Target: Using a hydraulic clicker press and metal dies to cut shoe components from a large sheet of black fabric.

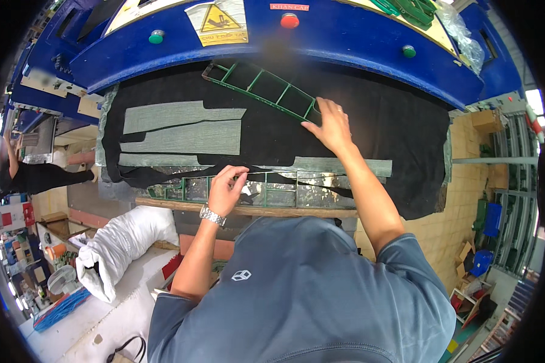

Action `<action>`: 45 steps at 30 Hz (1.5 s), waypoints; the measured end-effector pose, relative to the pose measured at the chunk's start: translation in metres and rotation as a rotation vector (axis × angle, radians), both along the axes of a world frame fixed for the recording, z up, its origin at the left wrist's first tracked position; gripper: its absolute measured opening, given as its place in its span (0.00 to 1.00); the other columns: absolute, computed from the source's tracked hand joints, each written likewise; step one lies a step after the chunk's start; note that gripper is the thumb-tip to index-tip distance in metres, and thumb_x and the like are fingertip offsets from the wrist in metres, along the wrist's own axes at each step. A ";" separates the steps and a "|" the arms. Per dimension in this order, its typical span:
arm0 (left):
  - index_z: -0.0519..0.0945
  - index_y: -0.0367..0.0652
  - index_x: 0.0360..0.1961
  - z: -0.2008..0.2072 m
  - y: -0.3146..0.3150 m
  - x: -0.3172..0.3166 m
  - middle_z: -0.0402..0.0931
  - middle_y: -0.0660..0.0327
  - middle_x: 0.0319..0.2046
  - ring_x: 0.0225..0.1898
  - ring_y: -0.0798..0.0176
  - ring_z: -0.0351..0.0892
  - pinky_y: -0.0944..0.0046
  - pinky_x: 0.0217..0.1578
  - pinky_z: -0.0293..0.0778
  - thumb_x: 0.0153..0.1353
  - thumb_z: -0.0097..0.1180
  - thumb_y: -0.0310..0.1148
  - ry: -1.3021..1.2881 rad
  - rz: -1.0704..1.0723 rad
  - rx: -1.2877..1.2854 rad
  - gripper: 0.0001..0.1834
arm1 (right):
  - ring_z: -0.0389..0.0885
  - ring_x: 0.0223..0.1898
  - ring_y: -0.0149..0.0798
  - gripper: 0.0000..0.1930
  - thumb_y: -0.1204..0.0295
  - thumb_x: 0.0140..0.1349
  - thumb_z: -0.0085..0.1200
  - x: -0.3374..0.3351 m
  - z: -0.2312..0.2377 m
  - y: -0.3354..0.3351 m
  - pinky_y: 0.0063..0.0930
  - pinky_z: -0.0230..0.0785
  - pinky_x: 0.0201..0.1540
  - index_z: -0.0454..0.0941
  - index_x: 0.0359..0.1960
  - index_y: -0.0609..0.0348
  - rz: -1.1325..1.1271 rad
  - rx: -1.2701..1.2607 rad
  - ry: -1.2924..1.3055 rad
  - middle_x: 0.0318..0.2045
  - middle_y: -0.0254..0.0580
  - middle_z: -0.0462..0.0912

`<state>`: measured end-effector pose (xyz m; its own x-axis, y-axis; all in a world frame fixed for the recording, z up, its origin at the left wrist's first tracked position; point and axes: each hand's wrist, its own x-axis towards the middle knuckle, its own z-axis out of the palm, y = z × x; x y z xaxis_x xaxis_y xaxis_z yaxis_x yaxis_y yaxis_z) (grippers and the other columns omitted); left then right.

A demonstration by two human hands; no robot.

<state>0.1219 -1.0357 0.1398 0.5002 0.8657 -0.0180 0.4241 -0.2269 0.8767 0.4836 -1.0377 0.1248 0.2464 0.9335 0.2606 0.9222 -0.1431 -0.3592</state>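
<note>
- Lying slantwise on the black sheet (399, 139), the upper green frame (257, 97), ladder-like with crossbars, reaches down to the right, in front of the blue machine beam (369, 45).
- The right hand (333, 127) grips this frame's right end, its thumb at the lower corner and the fingers, set apart from the thumb, at the upper one.
- The lower green frame (266, 189), also long and crossbarred, lies along the near side of the counter (330, 180), whose worn surface shows pale patches.
- The left hand (227, 189) is over that frame, fingers curled, thumb and forefinger close together; whether they pinch the frame, the sheet's torn edge or nothing, I cannot tell.
- A metal watch (212, 215) circles the left wrist.
- Several grey-green shapes (188, 139) show left of the upper frame; whether they lie on the sheet or show through it is unclear.
- On the beam are a red button (289, 21), two green buttons (156, 37) and a yellow warning sign (220, 24).
- Near the left forearm lies a bulky white bundle (127, 242); farther left is another person (42, 178) in dark clothes.
</note>
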 end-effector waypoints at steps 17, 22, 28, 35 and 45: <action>0.88 0.40 0.49 0.012 -0.038 0.074 0.87 0.57 0.40 0.37 0.63 0.87 0.65 0.37 0.80 0.71 0.63 0.27 0.121 0.223 -0.054 0.09 | 0.73 0.68 0.53 0.42 0.69 0.53 0.75 0.130 0.005 0.002 0.44 0.66 0.69 0.72 0.73 0.55 0.430 -0.060 0.158 0.68 0.49 0.77; 0.88 0.40 0.49 -0.011 -0.019 0.045 0.86 0.61 0.38 0.34 0.72 0.83 0.71 0.34 0.75 0.72 0.63 0.27 0.064 0.321 -0.098 0.08 | 0.73 0.68 0.52 0.41 0.69 0.53 0.75 0.171 -0.002 -0.035 0.43 0.66 0.69 0.74 0.71 0.55 0.455 -0.125 0.141 0.68 0.48 0.76; 0.88 0.39 0.50 0.002 0.014 0.040 0.86 0.61 0.41 0.36 0.71 0.83 0.70 0.37 0.78 0.72 0.63 0.26 0.032 0.283 0.029 0.09 | 0.74 0.65 0.50 0.40 0.68 0.52 0.76 0.160 0.003 -0.067 0.42 0.65 0.68 0.76 0.70 0.55 0.549 -0.162 0.129 0.68 0.46 0.76; 0.88 0.40 0.50 -0.005 0.026 0.032 0.86 0.60 0.42 0.38 0.68 0.84 0.69 0.38 0.79 0.72 0.63 0.28 0.065 0.280 0.047 0.09 | 0.75 0.63 0.50 0.40 0.67 0.51 0.76 0.148 0.004 -0.109 0.43 0.64 0.68 0.77 0.69 0.55 0.576 -0.203 0.147 0.68 0.46 0.76; 0.88 0.42 0.52 -0.016 0.036 0.024 0.85 0.63 0.44 0.43 0.68 0.86 0.70 0.37 0.77 0.73 0.63 0.31 0.117 0.266 0.086 0.10 | 0.74 0.66 0.52 0.40 0.65 0.53 0.76 0.170 0.021 -0.085 0.45 0.65 0.68 0.75 0.70 0.54 0.525 -0.092 0.125 0.69 0.47 0.76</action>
